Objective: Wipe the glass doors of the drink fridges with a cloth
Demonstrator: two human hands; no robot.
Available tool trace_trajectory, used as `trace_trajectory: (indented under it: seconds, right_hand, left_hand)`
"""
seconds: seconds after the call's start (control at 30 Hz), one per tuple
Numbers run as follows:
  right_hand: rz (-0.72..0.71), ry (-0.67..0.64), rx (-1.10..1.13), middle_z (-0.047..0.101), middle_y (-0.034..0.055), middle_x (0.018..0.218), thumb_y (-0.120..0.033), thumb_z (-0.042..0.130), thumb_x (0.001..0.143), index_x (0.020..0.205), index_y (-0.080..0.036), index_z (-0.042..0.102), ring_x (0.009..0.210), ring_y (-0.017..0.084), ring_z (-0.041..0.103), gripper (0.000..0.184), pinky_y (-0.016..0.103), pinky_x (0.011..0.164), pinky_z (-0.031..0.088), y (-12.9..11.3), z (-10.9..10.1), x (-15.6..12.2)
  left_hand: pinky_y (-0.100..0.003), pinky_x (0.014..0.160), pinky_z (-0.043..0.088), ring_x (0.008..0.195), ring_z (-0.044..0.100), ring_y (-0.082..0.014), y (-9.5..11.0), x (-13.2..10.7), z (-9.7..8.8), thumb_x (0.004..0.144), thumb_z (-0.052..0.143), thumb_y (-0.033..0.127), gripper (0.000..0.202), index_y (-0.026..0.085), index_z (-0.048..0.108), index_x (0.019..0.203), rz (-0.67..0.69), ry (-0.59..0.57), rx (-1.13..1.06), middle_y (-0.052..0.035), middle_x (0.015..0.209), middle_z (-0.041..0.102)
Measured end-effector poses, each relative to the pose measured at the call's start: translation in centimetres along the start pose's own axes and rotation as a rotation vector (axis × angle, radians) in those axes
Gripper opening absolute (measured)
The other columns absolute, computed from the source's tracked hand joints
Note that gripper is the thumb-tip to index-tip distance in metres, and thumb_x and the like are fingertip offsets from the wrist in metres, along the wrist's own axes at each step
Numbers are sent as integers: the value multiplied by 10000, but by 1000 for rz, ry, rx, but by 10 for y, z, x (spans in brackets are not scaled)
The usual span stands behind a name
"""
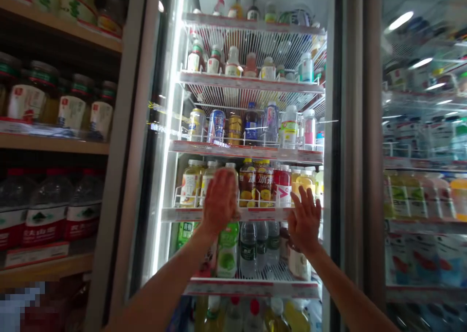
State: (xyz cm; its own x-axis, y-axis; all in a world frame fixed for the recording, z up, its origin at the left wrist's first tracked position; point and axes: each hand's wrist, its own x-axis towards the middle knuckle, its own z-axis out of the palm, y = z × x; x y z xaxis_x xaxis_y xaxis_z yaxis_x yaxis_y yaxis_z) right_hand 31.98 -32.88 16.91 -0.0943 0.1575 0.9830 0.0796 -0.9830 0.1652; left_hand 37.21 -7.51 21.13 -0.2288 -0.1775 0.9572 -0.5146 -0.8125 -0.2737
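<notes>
My left hand (221, 196) is raised in front of the middle of a lit drinks cooler, slightly blurred, its fingers stretched upward. A small pale patch shows by the edge of its palm; I cannot make out what it is. To the right, my right hand (304, 218) has its fingers spread toward the cooler. Reflections suggest a glass door (233, 235) between the hands and the shelves, but contact is unclear. Behind the hands are dark-labelled bottles (263, 182), a red bottle (282, 185) and a green-labelled bottle (226, 254), partly covered.
Wire shelves with price rails (248, 149) hold several rows of bottles and cans. A metal door frame (352, 157) stands right, beside another glass-fronted cooler (425, 191). At left, wooden shelves (54, 143) carry jars and large water bottles (47, 210).
</notes>
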Motion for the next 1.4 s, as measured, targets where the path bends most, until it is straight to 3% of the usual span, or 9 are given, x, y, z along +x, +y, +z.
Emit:
trace_trajectory:
  seconds: [0.13, 0.27, 0.37, 0.57, 0.8, 1.03, 1.1, 1.27, 1.4]
  right_hand:
    - [-23, -23, 10, 302, 66, 1511, -168, 423, 880, 1434, -270, 264, 1412, 254, 217, 586, 509, 1116, 217, 5, 0, 0]
    - [-24, -23, 16, 278, 65, 1521, -161, 418, 870, 1440, -264, 253, 1419, 249, 192, 602, 513, 1123, 199, 6, 2, -2]
    - [-9, -10, 1, 263, 60, 1527, -160, 421, 868, 1444, -271, 241, 1422, 247, 181, 613, 516, 1127, 185, 1, 1, -2]
    - [-60, -17, 7, 253, 82, 1529, -206, 388, 899, 1469, -256, 155, 1416, 227, 208, 618, 490, 1132, 176, -5, -2, 27]
    - [32, 56, -100, 320, 101, 1499, -311, 391, 920, 1432, -245, 289, 1397, 248, 260, 526, 496, 1112, 175, 27, 17, 77]
    - [-14, 54, -89, 289, 76, 1516, -286, 408, 916, 1441, -262, 264, 1400, 235, 252, 545, 465, 1115, 180, 32, 17, 72]
    - [-22, 45, -95, 293, 81, 1514, -273, 413, 912, 1436, -255, 277, 1402, 235, 247, 541, 464, 1114, 185, 33, 16, 72]
    - [13, 26, -103, 309, 93, 1506, -265, 411, 909, 1422, -239, 308, 1408, 238, 231, 524, 469, 1118, 183, 30, 17, 72]
    - [12, 39, -96, 327, 104, 1496, -271, 415, 909, 1415, -234, 323, 1406, 238, 238, 515, 466, 1116, 190, 29, 17, 72]
  left_hand:
    - [-382, 1128, 256, 1370, 291, -185, 14, 3, 7, 887, 421, 208, 498, 176, 364, 1382, 323, -95, -38, -69, 1371, 492]
    - [-452, 1119, 250, 1378, 274, -238, -40, 20, -7, 899, 380, 246, 506, 135, 350, 1391, -82, 21, 59, -144, 1421, 410]
    - [-467, 1099, 280, 1386, 248, -264, -45, 29, -8, 899, 378, 269, 511, 105, 362, 1383, -242, 66, 108, -175, 1434, 380]
    - [-384, 1120, 261, 1356, 321, -173, -18, 32, 0, 898, 361, 208, 450, 218, 430, 1343, 337, -185, -4, -50, 1387, 476]
    - [-514, 1090, 263, 1369, 280, -305, -93, 54, -15, 897, 364, 326, 512, 79, 424, 1341, -374, 98, 107, -204, 1428, 376]
    - [-392, 1126, 243, 1347, 338, -182, -34, 58, 5, 905, 385, 263, 406, 212, 481, 1296, 248, -113, -15, -63, 1383, 481]
    - [-439, 1124, 233, 1328, 372, -216, -55, 66, -4, 896, 392, 285, 410, 191, 494, 1282, 154, -105, 7, -89, 1375, 487]
    - [-564, 1071, 264, 1344, 304, -353, -110, 96, -22, 881, 359, 289, 512, 30, 421, 1318, -547, 150, 132, -241, 1413, 377]
    - [-484, 1091, 293, 1360, 295, -301, -77, 105, -4, 889, 356, 291, 490, 81, 437, 1325, -402, 74, 95, -178, 1430, 387]
